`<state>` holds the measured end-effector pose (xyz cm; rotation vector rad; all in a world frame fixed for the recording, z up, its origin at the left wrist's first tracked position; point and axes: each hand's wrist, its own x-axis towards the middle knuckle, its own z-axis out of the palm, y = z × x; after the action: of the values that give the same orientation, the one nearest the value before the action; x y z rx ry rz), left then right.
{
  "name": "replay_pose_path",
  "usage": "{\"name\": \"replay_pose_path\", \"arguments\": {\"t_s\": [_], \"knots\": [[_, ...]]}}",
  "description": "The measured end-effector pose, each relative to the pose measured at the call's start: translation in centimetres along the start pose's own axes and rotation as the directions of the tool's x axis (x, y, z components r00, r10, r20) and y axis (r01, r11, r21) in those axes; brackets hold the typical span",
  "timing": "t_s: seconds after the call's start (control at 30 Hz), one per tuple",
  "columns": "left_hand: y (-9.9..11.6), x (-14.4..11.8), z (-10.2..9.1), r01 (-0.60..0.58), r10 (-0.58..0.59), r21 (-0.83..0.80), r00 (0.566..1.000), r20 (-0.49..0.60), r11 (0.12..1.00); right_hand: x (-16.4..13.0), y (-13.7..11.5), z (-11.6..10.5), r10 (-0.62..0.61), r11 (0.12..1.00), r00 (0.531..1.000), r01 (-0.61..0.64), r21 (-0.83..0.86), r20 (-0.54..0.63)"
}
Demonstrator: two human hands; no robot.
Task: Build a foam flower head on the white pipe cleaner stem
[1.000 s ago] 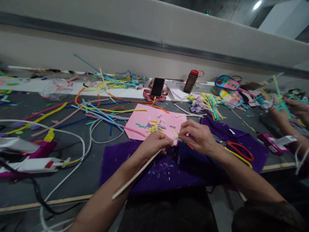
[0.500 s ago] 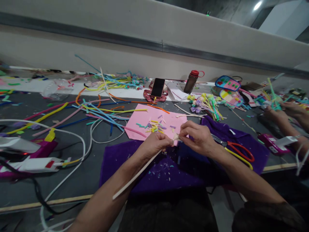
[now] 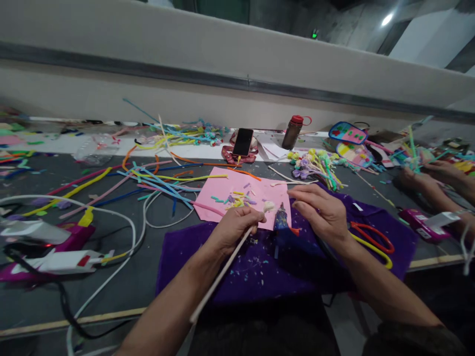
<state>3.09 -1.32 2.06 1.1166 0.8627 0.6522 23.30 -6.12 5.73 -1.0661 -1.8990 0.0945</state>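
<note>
Cream pipe cleaner, its fluffy tip over the pink paper, is gripped by the left hand. The right hand is held open above a small blue piece; picking it up seems next.

Deep purple cloth up near, speckled with pale crumbs. Just beyond it a pink sheet dotted with yellow, teal and lilac snippets. The left hand grips a cream-white stem. Red-and-yellow scissors lie at the right. Far back stand a black phone and a brown bottle with a red cap. At the left are magenta-and-white glue guns and white cable on the grey table.
</note>
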Motion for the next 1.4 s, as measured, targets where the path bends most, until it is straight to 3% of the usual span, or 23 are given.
{"name": "replay_pose_path", "arguments": {"t_s": [0.07, 0.17, 0.33, 0.47, 0.57, 0.83, 0.97, 1.2, 1.3, 1.4], "knots": [[0.1, -0.1, -0.1, -0.012, 0.012, -0.104, 1.0, 0.0, 0.995, -0.3, -0.3, 0.4, 0.076, 0.994, 0.997, -0.074, 0.084, -0.021], [0.2, -0.1, -0.3, -0.021, 0.019, -0.194, 1.0, -0.01, 0.981, -0.8, -0.7, 1.8, 0.197, 0.948, 0.973, -0.22, 0.231, 0.12], [-0.2, 0.2, -0.6, -0.062, 0.037, -0.317, 0.996, -0.084, 0.946, -0.6, -1.8, 4.6, 0.361, 0.763, 0.825, -0.529, 0.37, 0.434], [-0.4, 0.3, -0.6, -0.087, 0.07, -0.413, 0.996, -0.056, 0.907, 0.3, -2.5, 6.2, 0.432, 0.609, 0.724, -0.674, 0.418, 0.538], [-0.5, 0.3, -0.6, -0.103, 0.098, -0.414, 0.995, -0.033, 0.905, 0.7, -2.6, 7.3, 0.453, 0.516, 0.684, -0.724, 0.458, 0.571], [-0.8, 0.7, -0.7, -0.102, 0.094, -0.347, 0.995, -0.039, 0.932, 0.8, -2.3, 8.4, 0.502, 0.423, 0.67, -0.742, 0.52, 0.547], [-0.6, 0.5, -0.5, -0.148, 0.138, -0.37, 0.989, -0.054, 0.917, 0.7, -2.1, 8.5, 0.522, 0.467, 0.687, -0.726, 0.505, 0.505], [-0.2, 0.1, -0.4, -0.125, 0.108, -0.345, 0.992, -0.069, 0.93, 0.4, -1.9, 8.8, 0.499, 0.554, 0.697, -0.713, 0.429, 0.515], [0.2, 0.0, -1.0, -0.162, 0.119, -0.298, 0.981, -0.156, 0.941, 0.7, -1.7, 7.7, 0.497, 0.568, 0.7, -0.709, 0.417, 0.514], [0.7, 0.0, -1.7, -0.194, 0.136, -0.25, 0.963, -0.231, 0.949, 1.1, -0.6, 5.8, 0.529, 0.584, 0.73, -0.683, 0.438, 0.434]]}}
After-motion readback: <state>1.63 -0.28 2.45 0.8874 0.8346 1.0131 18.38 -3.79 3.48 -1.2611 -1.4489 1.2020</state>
